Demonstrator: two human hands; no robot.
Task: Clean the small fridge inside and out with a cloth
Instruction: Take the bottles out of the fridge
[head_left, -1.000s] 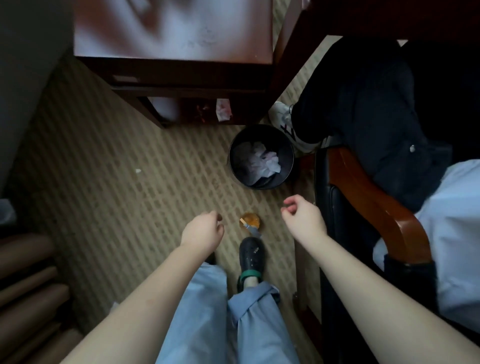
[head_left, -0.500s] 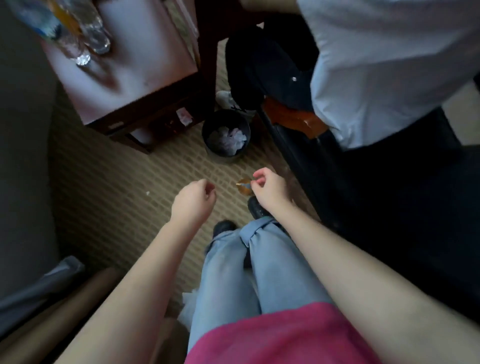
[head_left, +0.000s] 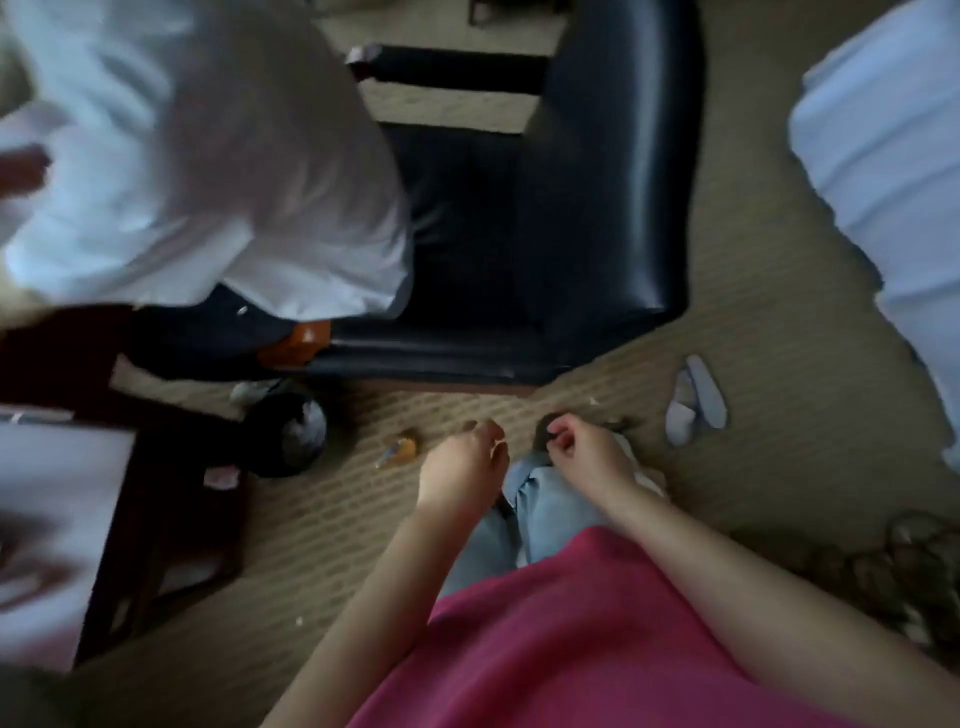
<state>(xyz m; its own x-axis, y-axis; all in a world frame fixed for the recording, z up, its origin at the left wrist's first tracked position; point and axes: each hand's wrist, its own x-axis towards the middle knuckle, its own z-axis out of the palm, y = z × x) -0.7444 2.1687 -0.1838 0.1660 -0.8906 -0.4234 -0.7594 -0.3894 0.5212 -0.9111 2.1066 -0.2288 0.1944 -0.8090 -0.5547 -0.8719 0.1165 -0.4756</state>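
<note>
1. The left hand (head_left: 462, 467) hangs with its fingers softly curled and holds nothing.
2. The right hand (head_left: 587, 457) is curled tighter, and I cannot tell if it pinches anything.
3. Both hands hang over blue trouser legs (head_left: 550, 504).
4. A small orange thing (head_left: 397, 451) lies on the carpet (head_left: 753, 322), between the left hand and the black bin (head_left: 288, 434).
5. A black chair (head_left: 571, 234) stands farther off.
6. I cannot tell where the fridge or the cloth is.

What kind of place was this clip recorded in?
Probably a hotel room, though a furnished bedroom would fit too. It has patterned carpet, a black padded armchair, a pair of white slippers lying on the floor, and what looks like white bedding at the right edge.
</note>
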